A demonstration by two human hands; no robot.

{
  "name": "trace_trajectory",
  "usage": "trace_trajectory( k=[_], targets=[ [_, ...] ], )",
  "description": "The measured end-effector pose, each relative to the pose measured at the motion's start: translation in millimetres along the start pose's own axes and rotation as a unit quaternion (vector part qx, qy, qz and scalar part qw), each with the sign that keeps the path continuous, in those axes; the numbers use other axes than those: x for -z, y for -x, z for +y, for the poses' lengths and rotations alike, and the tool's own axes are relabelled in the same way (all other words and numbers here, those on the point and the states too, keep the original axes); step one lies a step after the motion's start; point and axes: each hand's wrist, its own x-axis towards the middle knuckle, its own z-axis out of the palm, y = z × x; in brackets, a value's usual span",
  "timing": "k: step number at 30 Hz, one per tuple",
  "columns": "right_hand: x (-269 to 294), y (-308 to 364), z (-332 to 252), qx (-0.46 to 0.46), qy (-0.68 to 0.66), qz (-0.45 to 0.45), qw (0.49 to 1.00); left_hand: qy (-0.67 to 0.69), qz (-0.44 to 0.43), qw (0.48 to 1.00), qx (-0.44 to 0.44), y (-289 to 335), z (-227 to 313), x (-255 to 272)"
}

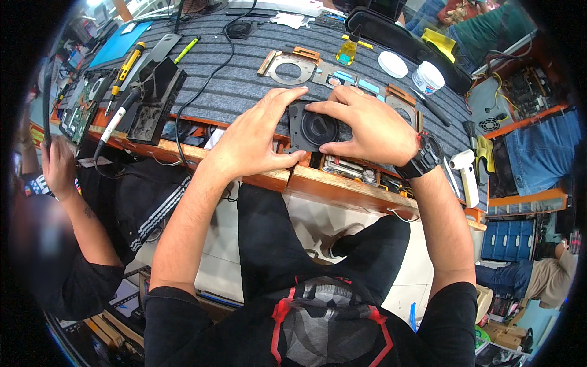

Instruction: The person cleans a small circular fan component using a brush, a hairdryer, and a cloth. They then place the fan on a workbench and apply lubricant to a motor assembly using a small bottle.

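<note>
A black cooling fan (317,129) with a round hub and a flat square housing is between my hands at the near edge of the workbench. Along its left side curves my left hand (257,131), thumb by the near corner and fingertips by the far one. From the right, my right hand (370,125) grips the housing, its fingers over the top and the thumb at the near side. Just beyond my hands lies a copper and silver laptop heatsink (335,76) with ring-shaped ends; my right hand partly covers it.
An open drawer (354,171) with small tools sits below the fan. Around the mat are a yellow-liquid bottle (347,50), a white tub (428,78), a soldering iron (117,118), a yellow screwdriver (126,70) and a black cable (211,76). At left, a person's hand (60,168) is raised.
</note>
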Motion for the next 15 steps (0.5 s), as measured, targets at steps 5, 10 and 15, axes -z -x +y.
trace_trajectory(
  k=[5,10,15],
  targets=[
    [2.1,-4.4,-1.7,0.010,0.030,-0.007,0.999,-0.003,0.003,1.000,-0.004,1.3,0.0,0.4],
    [-2.0,-8.0,1.0,0.036,0.037,0.009,0.999,-0.003,-0.004,1.000,0.005,1.3,-0.5,-0.1],
    [-3.5,-11.3,3.0,0.046,0.025,-0.003,0.999,0.010,-0.014,1.000,0.022,1.0,0.1,-1.3]
  ],
)
